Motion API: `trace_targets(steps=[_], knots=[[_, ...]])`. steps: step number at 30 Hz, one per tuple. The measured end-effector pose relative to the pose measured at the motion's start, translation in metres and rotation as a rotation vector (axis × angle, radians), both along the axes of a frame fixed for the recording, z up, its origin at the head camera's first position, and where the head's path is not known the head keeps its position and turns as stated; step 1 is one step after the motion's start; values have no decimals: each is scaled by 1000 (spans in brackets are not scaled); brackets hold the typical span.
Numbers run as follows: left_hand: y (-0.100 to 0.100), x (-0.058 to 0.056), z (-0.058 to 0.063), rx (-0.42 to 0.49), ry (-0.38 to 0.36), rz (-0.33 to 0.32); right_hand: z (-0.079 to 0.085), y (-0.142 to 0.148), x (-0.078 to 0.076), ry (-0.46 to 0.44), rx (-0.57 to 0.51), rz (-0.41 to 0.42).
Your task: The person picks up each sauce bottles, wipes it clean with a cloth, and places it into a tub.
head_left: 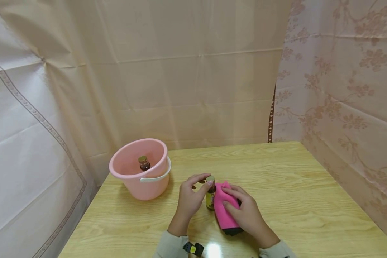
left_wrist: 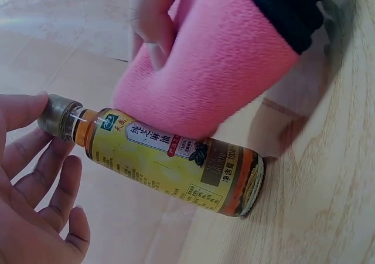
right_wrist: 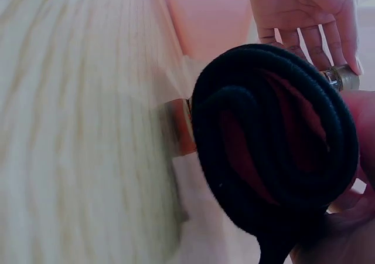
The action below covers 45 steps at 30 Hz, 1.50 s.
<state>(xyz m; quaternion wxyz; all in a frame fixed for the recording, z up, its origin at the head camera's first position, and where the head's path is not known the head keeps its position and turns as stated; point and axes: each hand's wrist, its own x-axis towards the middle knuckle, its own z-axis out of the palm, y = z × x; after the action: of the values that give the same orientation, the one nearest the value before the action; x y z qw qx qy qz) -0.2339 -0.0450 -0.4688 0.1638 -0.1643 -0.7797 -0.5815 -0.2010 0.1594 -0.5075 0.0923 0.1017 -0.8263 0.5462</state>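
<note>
A small sesame oil bottle [left_wrist: 170, 158] with a yellow label stands upright on the wooden table. Its cap [left_wrist: 60, 116] is pinched between thumb and fingers of my left hand [head_left: 191, 195]. My right hand [head_left: 245, 208] grips a folded pink cloth [head_left: 225, 209] with a dark edge, held against the bottle's right side. In the left wrist view the cloth covers part of the label's upper side. From the right wrist, the rolled dark edge [right_wrist: 275, 135] of the cloth hides most of the bottle.
To the left stands a pink bucket [head_left: 148, 188] with a white handle [head_left: 156, 177]. Inside it is another dark bottle [head_left: 144, 163] with a gold cap. Curtains [head_left: 196, 79] hang behind the table [head_left: 309, 186] and along both sides.
</note>
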Motion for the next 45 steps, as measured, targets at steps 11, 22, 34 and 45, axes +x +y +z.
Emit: trace_targets(steps=[11,22,34,45], knots=[[-1,-1,-2,1,-15,-1,-2,-1,-1,-68,112,-17],[3,2,0,13,-53,46,-5,-1,-1,-88,165,-26],[3,0,-3,3,-12,116,-2,-1,-1,-34,151,-26],[2,1,-2,-11,-6,87,3,1,2,44,58,-24]])
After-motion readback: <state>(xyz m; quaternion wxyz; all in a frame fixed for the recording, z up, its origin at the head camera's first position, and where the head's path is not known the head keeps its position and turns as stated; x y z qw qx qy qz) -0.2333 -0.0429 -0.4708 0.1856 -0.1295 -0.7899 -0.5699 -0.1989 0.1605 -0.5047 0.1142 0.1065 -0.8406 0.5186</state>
